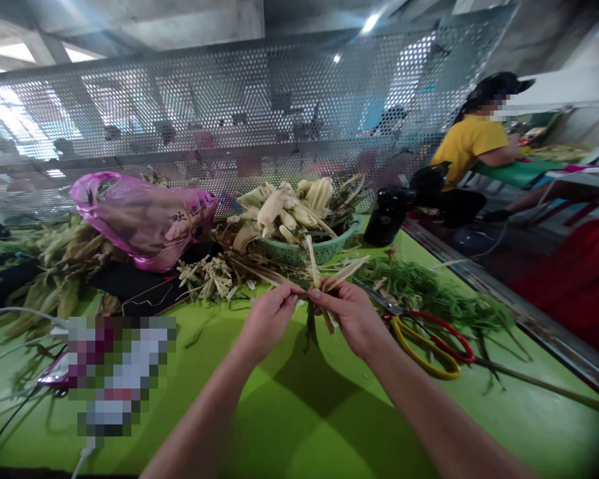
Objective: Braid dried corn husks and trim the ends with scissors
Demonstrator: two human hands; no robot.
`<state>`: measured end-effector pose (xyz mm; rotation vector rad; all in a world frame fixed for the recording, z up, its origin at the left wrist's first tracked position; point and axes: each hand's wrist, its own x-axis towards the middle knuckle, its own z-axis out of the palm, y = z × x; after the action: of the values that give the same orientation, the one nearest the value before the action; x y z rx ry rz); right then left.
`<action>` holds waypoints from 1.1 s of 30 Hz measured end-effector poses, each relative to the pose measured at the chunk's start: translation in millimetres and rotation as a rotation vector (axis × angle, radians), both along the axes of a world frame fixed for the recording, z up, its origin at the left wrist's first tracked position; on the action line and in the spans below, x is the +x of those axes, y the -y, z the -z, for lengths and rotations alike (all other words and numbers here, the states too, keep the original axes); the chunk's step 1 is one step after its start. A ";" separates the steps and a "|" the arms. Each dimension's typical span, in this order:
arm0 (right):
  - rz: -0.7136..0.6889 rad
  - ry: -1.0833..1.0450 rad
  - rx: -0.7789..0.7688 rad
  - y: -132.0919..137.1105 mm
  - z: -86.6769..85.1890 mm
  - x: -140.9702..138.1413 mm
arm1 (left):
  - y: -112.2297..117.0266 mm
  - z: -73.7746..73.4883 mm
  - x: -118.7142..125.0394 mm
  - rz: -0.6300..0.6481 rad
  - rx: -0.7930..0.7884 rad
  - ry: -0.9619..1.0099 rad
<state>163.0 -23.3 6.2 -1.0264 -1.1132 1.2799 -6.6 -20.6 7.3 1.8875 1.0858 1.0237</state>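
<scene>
Above the green table (324,432), my left hand (269,319) and my right hand (352,316) meet at the fingertips. Pale, dry strips that look like corn husk (347,273) are pinched in my right hand; one points up, one slants to the right, and ends hang below. My left thumb and fingers close on the same strips from the other side; the exact grip there is partly hidden. Scissors (429,342) with one red and one yellow handle lie right of my right hand. Behind the hands, a green basket (307,251) bears a heap of pale husks (284,209).
A pink plastic bag (150,219) and dried leaves (60,266) stand at left, with cables and a blurred-out device nearer. Small husk pieces (207,276), green plant strands (434,293) and a black container (387,216) surround the basket. A person in yellow (472,143) sits beyond.
</scene>
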 end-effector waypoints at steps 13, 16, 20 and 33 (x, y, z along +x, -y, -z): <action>-0.035 0.213 0.047 -3.7 -2.1 2.9 | -0.3 2.6 7.3 0.078 -0.183 0.153; 0.063 0.314 0.176 -4.1 -3.7 2.9 | -1.0 4.5 8.6 0.076 -0.183 0.130; 0.143 0.354 0.200 -3.3 -4.4 3.4 | -0.8 4.6 9.0 0.114 -0.219 0.105; -0.122 0.226 0.054 0.0 -6.4 1.7 | -3.5 10.1 10.8 -0.009 -0.190 0.278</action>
<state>164.7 -23.3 12.6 -1.0957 -1.3942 1.2440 4.2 -17.1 -2.7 1.5392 0.9906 1.1087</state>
